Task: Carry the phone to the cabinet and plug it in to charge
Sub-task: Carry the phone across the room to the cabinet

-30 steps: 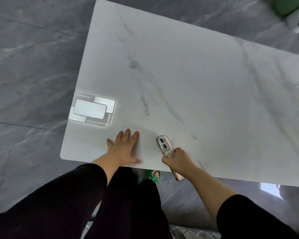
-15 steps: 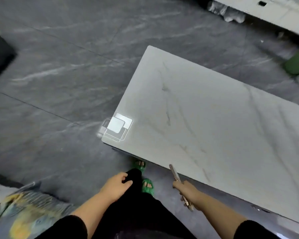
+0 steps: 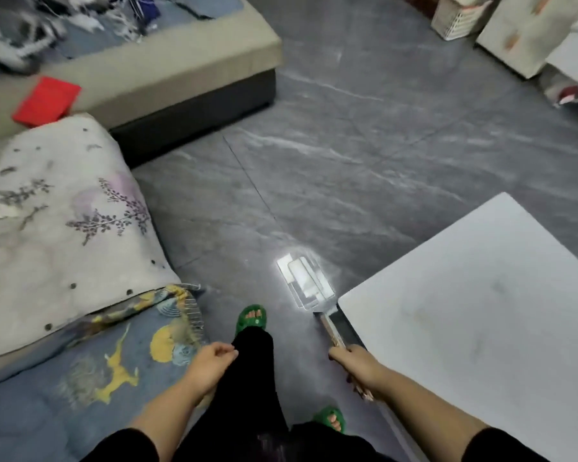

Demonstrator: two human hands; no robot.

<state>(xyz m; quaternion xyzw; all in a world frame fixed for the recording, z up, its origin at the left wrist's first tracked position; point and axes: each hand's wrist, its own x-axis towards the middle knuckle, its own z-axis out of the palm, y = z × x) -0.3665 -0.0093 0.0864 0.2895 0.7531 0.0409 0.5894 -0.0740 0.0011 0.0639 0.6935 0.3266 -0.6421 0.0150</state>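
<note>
Head view: right hand (image 3: 356, 368) grip grasps the slim, edge-on phone (image 3: 331, 330); left hand (image 3: 211, 365) loosely curled, empty.

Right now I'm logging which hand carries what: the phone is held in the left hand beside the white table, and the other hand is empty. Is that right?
Not quite. In the head view the phone is held in the right hand, beside the white table. The left hand is the one that appears empty, loosely curled near the leg.

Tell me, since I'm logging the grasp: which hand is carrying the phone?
The right hand, closed around the phone beside the white table. The left hand holds nothing.
</note>
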